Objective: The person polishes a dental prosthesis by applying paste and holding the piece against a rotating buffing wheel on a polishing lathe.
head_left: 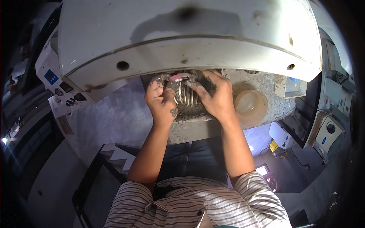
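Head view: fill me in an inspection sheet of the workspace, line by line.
Surface: bench is smeared with grey mud.
Job's things: small pink piece, muddy; dark ribbed part nearby.
Clutter: bowl right of the hands; open white box beyond it.
Hands: left hand and right hand, both muddy, holding the pink piece.
Cables: dark cable, lower right.
Surroundings: white hood ahead; control panel left.

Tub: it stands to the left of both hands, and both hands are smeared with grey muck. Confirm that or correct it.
One thing is wrong: in the head view, the tub stands to the right of both the left hand and the right hand. Both are smeared with grey muck, as you say.
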The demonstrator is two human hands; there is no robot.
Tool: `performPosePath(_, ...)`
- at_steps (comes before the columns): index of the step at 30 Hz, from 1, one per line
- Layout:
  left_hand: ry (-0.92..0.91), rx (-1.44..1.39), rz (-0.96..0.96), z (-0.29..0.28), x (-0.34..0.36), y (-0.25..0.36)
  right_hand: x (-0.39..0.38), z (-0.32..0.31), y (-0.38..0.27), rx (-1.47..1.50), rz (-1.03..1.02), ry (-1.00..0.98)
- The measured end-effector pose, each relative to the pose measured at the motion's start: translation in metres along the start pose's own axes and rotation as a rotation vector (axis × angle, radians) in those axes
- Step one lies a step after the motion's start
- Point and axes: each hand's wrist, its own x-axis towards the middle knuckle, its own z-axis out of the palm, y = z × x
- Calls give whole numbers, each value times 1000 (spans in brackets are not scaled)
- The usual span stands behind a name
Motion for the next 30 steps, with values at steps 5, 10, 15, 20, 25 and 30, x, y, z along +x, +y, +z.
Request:
performPosePath(5,-127,254,-7,-10,5,-7,0,0,4,-88,-53,31)
performPosePath(10,-243,701,274,-6,28,4,19,-3,-10,-207,-202,43)
performPosePath(15,-155,888,281,-4,23,4,19,-4,-11,-230,-216,44)
performPosePath(20,-188,764,456,-9,33,2,19,5,-2,-136,-200,92)
performPosePath(25,-252,720,571,-6,39,9,16,7,1,-79,-174,169)
performPosePath(30,-235,710,695,-9,44,5,18,5,-5,-84,-194,168)
